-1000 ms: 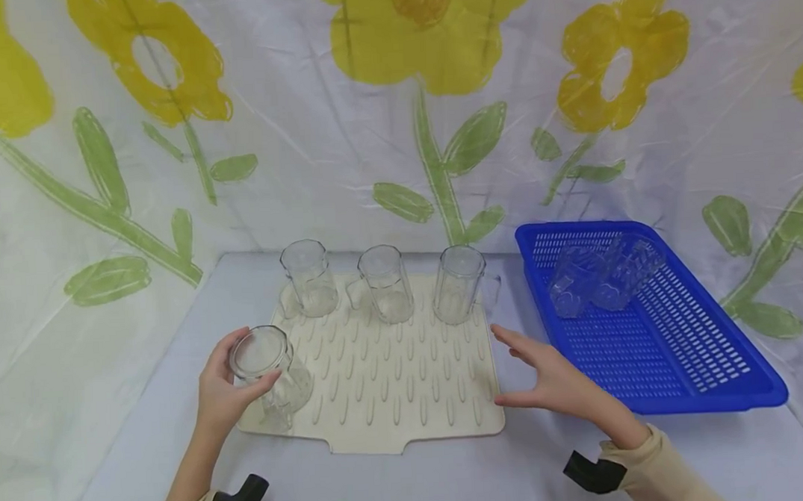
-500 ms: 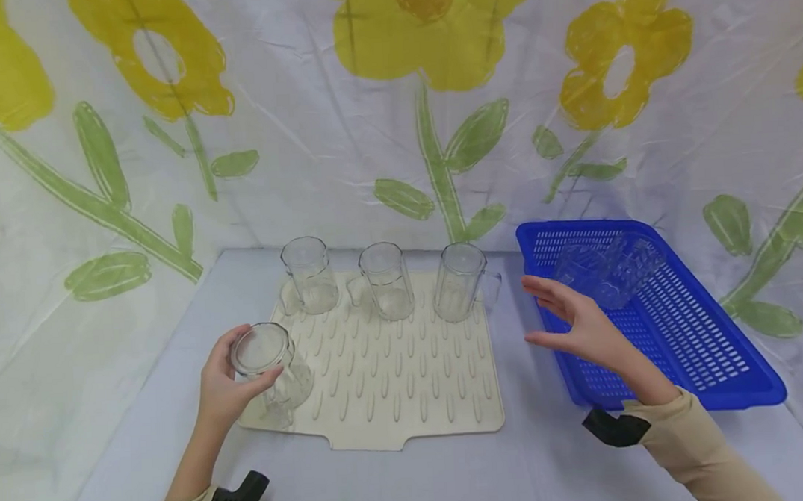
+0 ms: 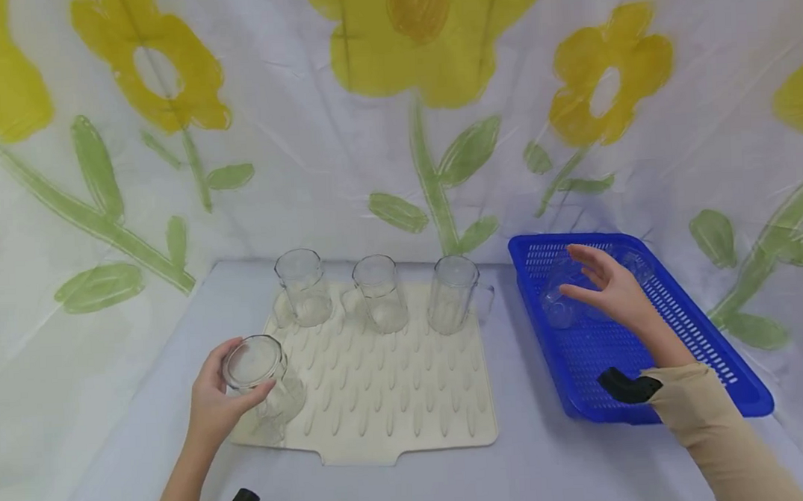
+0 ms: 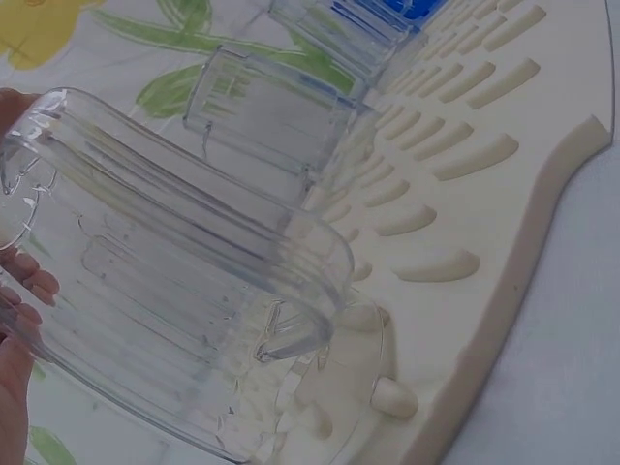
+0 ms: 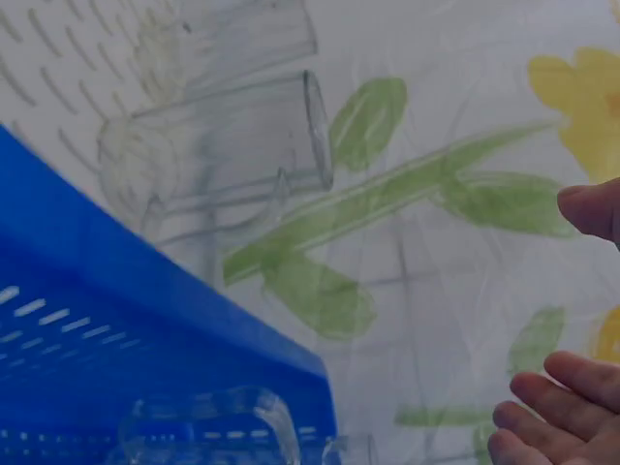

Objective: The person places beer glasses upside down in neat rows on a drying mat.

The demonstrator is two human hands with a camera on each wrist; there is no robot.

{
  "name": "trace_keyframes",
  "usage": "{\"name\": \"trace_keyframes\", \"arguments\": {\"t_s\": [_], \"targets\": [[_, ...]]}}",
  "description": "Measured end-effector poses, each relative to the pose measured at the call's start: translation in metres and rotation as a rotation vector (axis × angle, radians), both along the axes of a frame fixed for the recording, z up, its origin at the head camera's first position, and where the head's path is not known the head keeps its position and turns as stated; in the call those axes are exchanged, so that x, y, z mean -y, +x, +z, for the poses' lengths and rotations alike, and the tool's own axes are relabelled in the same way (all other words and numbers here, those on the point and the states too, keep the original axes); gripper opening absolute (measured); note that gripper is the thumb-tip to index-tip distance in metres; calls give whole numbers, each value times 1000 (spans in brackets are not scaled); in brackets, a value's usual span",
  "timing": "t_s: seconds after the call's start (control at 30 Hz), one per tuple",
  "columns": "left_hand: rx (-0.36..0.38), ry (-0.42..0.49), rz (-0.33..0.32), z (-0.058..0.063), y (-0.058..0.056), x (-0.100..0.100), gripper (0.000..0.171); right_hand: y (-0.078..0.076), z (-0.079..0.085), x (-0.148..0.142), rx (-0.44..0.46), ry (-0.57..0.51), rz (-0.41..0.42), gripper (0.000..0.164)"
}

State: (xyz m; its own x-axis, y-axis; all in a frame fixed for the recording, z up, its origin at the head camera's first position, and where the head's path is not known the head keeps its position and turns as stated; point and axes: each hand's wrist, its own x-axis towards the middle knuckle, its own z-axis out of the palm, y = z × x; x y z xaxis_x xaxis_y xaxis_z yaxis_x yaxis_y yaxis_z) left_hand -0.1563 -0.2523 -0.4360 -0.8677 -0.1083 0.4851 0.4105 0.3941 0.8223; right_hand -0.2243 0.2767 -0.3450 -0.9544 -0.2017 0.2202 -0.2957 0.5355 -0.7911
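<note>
At the near left corner of a cream ribbed drying mat (image 3: pixel 408 400), my left hand (image 3: pixel 213 401) grips a clear glass mug (image 3: pixel 262 383) around its upper end. The left wrist view shows this mug (image 4: pixel 184 252) tilted, its lower end close over the mat, with fingers at the other end. My right hand (image 3: pixel 608 286) hangs over a blue plastic basket (image 3: pixel 649 374), thumb and fingers spread and holding nothing. Clear glass mugs (image 3: pixel 558 303) lie in the basket beneath that hand, partly hidden by it. In the right wrist view a mug handle (image 5: pixel 223 402) shows at the basket's edge.
Three clear glass mugs stand in a row along the mat's far edge: a left one (image 3: pixel 304 288), a middle one (image 3: pixel 381 296) and a right one (image 3: pixel 452 297). Behind the white table hangs a flowered cloth (image 3: pixel 302 135).
My right hand has travelled right and away from me, from the mat's right edge to over the basket. The left hand keeps its grip on the mug at the same corner.
</note>
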Motion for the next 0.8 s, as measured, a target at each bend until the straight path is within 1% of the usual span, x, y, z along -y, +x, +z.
{"name": "trace_keyframes", "arguments": {"t_s": [0.1,0.2,0.3,0.5,0.6,0.8], "targets": [[-2,-14,8,-1,4,6,75,-7,-10,-6,41,27,-32,73],[6,-21,6,-2,4,7,75,-14,-17,-15,90,48,-72,79],[16,-27,5,-2,4,6,74,-21,-20,-25,120,80,-109,85],[16,-51,18,-1,4,4,75,-30,-24,-37,131,139,-162,93],[19,-57,20,-1,3,3,76,-33,-28,-42,142,159,-170,95],[17,-39,15,-2,1,2,76,-42,-33,-51,166,169,-178,98]]}}
